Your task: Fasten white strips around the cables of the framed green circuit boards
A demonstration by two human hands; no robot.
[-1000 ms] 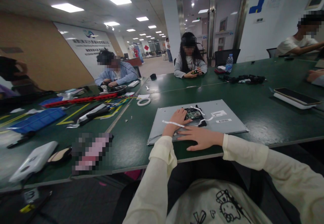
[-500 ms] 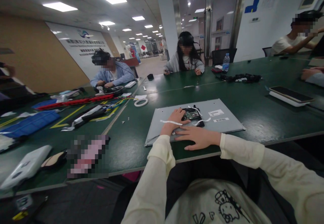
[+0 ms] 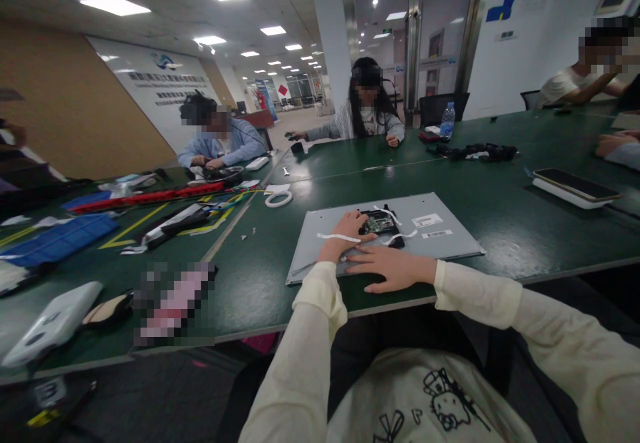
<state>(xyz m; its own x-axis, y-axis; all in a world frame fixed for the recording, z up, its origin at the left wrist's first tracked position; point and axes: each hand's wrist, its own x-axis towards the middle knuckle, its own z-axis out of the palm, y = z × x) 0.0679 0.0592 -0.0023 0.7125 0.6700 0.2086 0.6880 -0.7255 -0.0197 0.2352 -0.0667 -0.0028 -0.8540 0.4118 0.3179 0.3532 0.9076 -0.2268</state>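
Observation:
A grey metal panel (image 3: 450, 246) lies flat on the green table (image 3: 515, 223) in front of me. A small green circuit board (image 3: 379, 222) sits on its middle, with white tape strips (image 3: 338, 237) around it. My left hand (image 3: 345, 233) rests on the panel with curled fingers touching the board's left edge. My right hand (image 3: 390, 267) lies flat, fingers stretched out, on the panel's near edge, holding nothing.
A white tape roll (image 3: 279, 197) and a red bar (image 3: 150, 197) lie to the left, with blue trays (image 3: 60, 237) and cables. A phone on a white box (image 3: 575, 187) is at right. A water bottle (image 3: 447, 121) stands far back. Other people sit around the table.
My hands have barely shifted on the panel. The person across the table has stretched one arm out to the left.

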